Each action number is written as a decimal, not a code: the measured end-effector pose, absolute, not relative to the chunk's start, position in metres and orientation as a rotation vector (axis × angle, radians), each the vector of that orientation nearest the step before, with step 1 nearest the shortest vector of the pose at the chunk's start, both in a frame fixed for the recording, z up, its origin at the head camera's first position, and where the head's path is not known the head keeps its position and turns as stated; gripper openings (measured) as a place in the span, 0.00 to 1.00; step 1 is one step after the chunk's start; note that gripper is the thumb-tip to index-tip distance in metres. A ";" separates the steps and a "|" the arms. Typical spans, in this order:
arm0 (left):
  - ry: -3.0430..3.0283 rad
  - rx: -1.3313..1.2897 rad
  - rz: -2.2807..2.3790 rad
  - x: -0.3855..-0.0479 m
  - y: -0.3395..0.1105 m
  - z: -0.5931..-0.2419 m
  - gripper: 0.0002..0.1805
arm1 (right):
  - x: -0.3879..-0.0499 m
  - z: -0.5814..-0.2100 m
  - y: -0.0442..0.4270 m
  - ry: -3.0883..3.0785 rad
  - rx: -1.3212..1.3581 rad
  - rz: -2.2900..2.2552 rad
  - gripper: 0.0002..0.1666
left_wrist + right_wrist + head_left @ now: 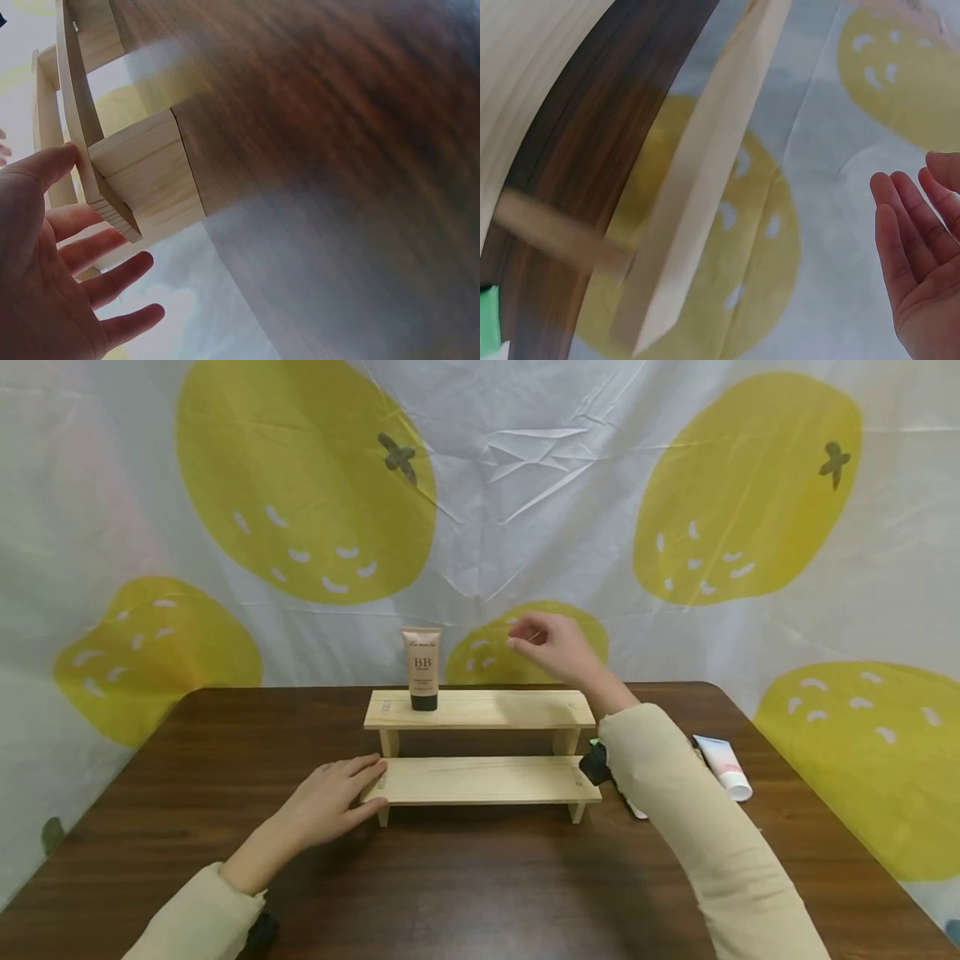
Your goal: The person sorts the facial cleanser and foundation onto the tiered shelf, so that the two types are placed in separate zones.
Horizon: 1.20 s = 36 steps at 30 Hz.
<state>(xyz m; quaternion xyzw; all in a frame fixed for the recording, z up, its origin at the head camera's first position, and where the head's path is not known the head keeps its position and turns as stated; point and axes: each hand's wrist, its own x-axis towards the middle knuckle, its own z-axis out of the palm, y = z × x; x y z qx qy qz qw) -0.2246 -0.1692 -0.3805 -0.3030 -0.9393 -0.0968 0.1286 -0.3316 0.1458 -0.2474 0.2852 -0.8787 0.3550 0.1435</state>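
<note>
A beige BB cream tube [423, 670] stands upright on its black cap, near the left end of the upper wooden riser shelf [487, 708]. My left hand [326, 799] rests on the left end of the lower riser shelf [480, 779]. In the left wrist view its fingers are fairly straight, and the thumb touches the board's edge. Above the right part of the upper shelf, my right hand [553, 645] hangs in the air. Seen from the right wrist, its fingers [907, 240] are loosely bent, with nothing between them.
A white and pink tube [725, 768] lies on the brown table [465, 885] at the right. Other items beside it are mostly hidden by my right sleeve. A green object [489, 320] shows at the right wrist view's edge. Behind hangs a fruit-patterned curtain [525, 485].
</note>
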 end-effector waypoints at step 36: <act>-2.733 -0.895 -0.303 -0.221 -0.167 -0.377 0.29 | -0.313 -0.287 0.278 -2.680 0.494 0.954 0.15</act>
